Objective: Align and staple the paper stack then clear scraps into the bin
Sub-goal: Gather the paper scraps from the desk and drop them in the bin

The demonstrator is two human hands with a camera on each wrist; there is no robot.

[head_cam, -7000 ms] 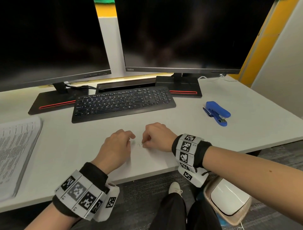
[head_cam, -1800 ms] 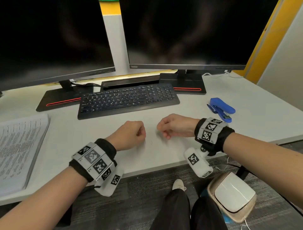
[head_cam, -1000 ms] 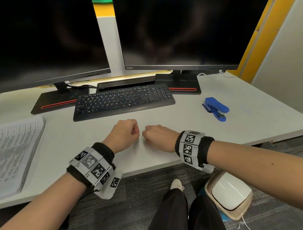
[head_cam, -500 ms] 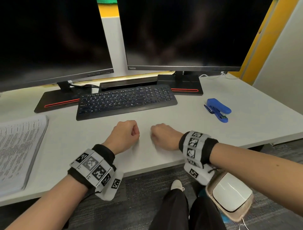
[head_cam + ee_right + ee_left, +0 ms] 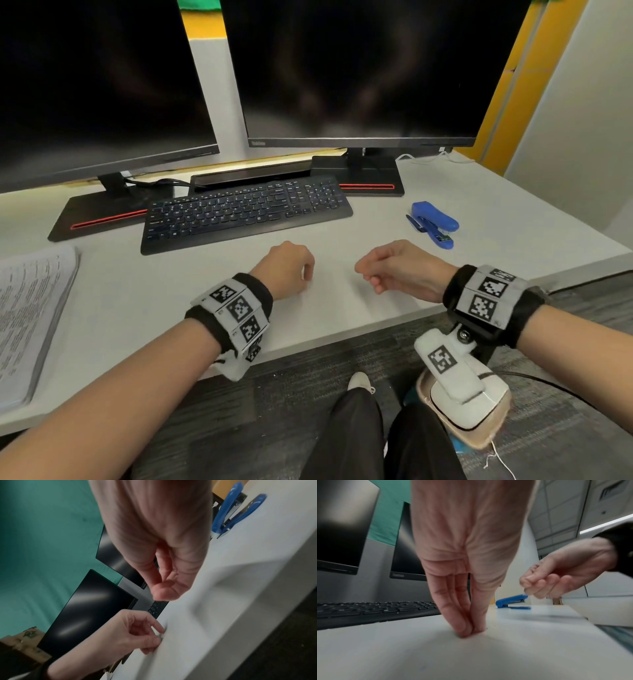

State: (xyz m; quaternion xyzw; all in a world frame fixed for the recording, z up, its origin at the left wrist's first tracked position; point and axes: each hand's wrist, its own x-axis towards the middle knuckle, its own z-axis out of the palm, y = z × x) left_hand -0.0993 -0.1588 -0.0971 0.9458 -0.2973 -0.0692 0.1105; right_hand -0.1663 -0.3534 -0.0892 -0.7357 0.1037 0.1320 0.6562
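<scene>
With the paper stack (image 5: pixel 32 318) set aside at the bench's (image 5: pixel 496 253) left edge, a tiny scrap (image 5: pixel 161 637) is pinched against the bench by the left hand (image 5: pixel 286 270), the right hand (image 5: pixel 399 269) is closed on something too small to tell, and open room is left towards the bin (image 5: pixel 469 404) below the front edge

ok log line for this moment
left hand: pinching at white desk | right hand: lifted, fingers curled | blue stapler: idle

Head view high, facing down at the desk (image 5: pixel 342 318) — wrist views low, close, both sharing the stapler (image 5: pixel 511 601).
</scene>
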